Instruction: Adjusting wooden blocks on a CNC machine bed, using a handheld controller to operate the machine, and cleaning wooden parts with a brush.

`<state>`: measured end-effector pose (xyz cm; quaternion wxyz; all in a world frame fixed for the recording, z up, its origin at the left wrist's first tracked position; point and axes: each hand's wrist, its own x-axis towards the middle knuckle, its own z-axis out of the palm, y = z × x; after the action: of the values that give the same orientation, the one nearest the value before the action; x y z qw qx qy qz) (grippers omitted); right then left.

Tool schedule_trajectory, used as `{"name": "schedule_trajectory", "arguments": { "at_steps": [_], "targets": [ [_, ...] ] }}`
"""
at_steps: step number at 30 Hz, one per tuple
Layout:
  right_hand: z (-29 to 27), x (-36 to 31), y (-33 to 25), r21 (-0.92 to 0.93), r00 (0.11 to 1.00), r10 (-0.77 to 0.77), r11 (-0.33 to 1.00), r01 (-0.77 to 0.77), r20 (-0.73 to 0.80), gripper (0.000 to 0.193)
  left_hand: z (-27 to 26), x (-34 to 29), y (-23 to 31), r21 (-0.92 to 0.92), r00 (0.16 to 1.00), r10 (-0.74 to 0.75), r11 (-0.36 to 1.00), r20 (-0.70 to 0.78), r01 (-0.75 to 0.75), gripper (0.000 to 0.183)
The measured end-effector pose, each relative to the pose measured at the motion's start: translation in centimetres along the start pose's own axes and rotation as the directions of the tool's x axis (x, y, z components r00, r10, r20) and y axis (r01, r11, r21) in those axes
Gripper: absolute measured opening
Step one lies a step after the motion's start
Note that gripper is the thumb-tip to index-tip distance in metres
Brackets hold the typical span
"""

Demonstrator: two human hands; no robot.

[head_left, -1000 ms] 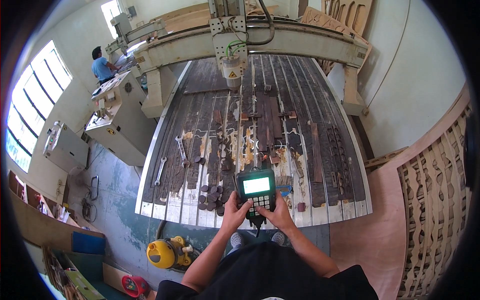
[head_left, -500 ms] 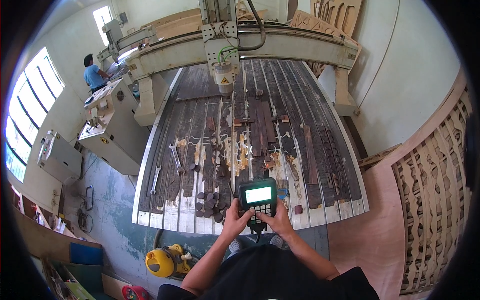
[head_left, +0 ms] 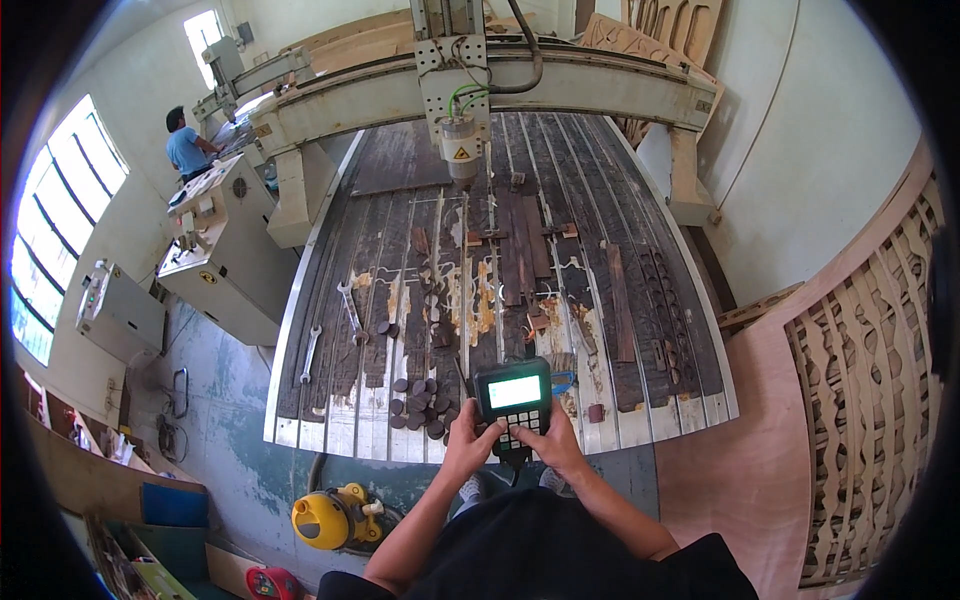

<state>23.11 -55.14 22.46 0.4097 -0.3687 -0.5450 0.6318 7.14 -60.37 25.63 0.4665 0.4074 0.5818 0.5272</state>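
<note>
Left hand [head_left: 466, 442] and right hand [head_left: 560, 442] wrapped round black remote [head_left: 515, 390], remote between them, thumbs at keys [head_left: 517, 419]. Best: one key at a time, soft press, eyes up to drill [head_left: 460, 150] ahead of grip.

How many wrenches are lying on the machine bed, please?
2: the left wrench lies near the left edge of the machine bed; the right wrench lies beside it, slightly farther from the person. The handheld controller may hide others.
</note>
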Motion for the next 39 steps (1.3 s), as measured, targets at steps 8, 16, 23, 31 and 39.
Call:
{"name": "schedule_trajectory", "arguments": {
  "at_steps": [8, 16, 23, 31, 39],
  "targets": [
    [-0.1, -0.4, -0.5, 0.020, 1.000, 0.004, 1.000, -0.004, 0.000, 0.057, 0.3, -0.2, -0.9, -0.033, 1.000, 0.025, 0.999, 0.011, -0.025, 0.035],
    [-0.6, -0.6, 0.2, 0.003, 1.000, 0.026, 1.000, -0.025, -0.016, 0.057, 0.5, -0.2, -1.6, -0.044, 0.999, -0.021, 0.999, 0.026, 0.023, 0.036],
    [-1.0, -0.6, 1.2, 0.010, 1.000, -0.011, 1.000, 0.011, -0.024, 0.058, 0.8, -0.3, -0.8, -0.045, 0.998, -0.037, 0.998, 0.045, 0.039, 0.038],
    [-0.9, -0.5, -0.1, 0.022, 1.000, 0.018, 1.000, -0.017, -0.021, 0.057, 0.7, 0.0, -0.9, -0.025, 0.997, -0.029, 0.999, 0.077, 0.031, 0.040],
    [-1.3, -0.4, -0.6, 0.038, 0.999, 0.008, 0.999, -0.007, -0.038, 0.055, 0.2, -0.2, -1.1, 0.000, 0.965, 0.013, 1.000, 0.261, -0.013, 0.067]
  ]
}}
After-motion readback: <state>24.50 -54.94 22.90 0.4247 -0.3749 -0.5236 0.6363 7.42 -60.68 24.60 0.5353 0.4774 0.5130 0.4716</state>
